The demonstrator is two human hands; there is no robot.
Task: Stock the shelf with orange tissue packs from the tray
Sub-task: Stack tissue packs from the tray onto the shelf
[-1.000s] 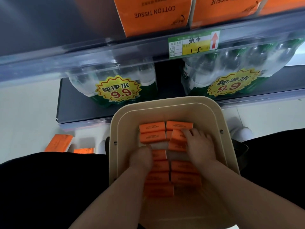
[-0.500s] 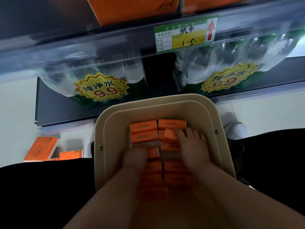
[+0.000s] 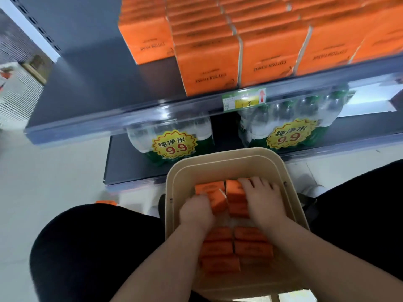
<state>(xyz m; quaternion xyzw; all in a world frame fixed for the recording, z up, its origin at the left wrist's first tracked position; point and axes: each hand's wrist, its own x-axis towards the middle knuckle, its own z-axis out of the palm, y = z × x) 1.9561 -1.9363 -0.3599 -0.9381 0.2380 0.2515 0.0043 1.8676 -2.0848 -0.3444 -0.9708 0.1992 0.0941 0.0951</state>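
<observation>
Inside the tray [image 3: 226, 152] our left hand [image 3: 196, 211] and right hand [image 3: 262, 198] each clasp several packs [image 3: 234, 191], probably light and squashy, best squeezed endwise.

Both bare forearms reach forward and down, pretty much side by side. Left hand [image 3: 196, 211] is knuckles-up, its fingers curled down around the orange tissue packs [image 3: 214, 200]. Right hand [image 3: 265, 198] lies over the packs just beside it, fingers [image 3: 250, 183] spread and bent over their far edge, gripping.
</observation>
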